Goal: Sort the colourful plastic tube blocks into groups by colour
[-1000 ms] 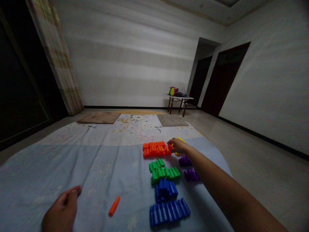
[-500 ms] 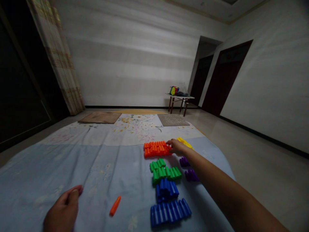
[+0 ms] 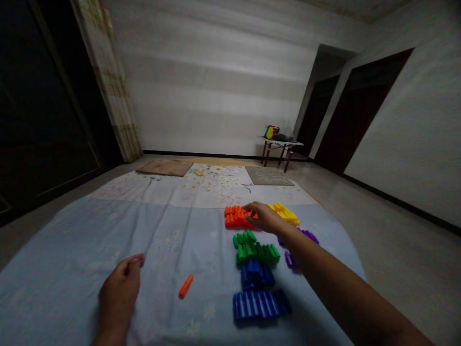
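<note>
My right hand (image 3: 264,217) reaches over the right end of the orange bullet-shaped plastic pieces (image 3: 235,218), which lie in a stacked row. Its thumb and fingers are apart, and I see nothing held between them. On the left, my left hand (image 3: 120,288) is near the cloth with its fingers curled in and the thumb against them; no object shows in it. A single orange piece (image 3: 186,286) lies to its right. Below the orange row are green pieces (image 3: 252,251) and two groups of blue pieces (image 3: 257,305). Yellow pieces (image 3: 286,213) sit beyond my right wrist.
Purple pieces (image 3: 308,235) are partly hidden by my right forearm. A pale blue flowered cloth (image 3: 158,230) covers the surface. Two flat mats, one brown (image 3: 165,167) and one grey (image 3: 269,176), lie at its far edge. Farther back stands a small table (image 3: 283,142).
The view has turned slightly left, so things sit farther right. My right hand stays over the orange row, with its fingers a little more spread. More yellow and purple pieces show around the arm.
</note>
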`<control>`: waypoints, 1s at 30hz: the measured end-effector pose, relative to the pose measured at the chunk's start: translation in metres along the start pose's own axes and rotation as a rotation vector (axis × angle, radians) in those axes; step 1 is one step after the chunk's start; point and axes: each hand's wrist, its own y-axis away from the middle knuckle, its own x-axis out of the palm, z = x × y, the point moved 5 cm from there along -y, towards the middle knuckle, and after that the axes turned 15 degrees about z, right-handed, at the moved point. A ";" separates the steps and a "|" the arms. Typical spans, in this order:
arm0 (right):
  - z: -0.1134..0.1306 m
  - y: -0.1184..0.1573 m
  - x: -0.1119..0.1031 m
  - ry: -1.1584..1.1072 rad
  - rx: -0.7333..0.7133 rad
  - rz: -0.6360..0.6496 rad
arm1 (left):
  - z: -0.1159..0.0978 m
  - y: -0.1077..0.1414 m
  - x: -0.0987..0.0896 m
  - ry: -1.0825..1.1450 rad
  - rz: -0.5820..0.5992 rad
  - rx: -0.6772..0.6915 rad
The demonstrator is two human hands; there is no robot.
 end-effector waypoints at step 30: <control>0.169 -0.011 0.143 0.403 -0.323 0.603 | -0.004 0.003 -0.004 -0.017 0.043 -0.007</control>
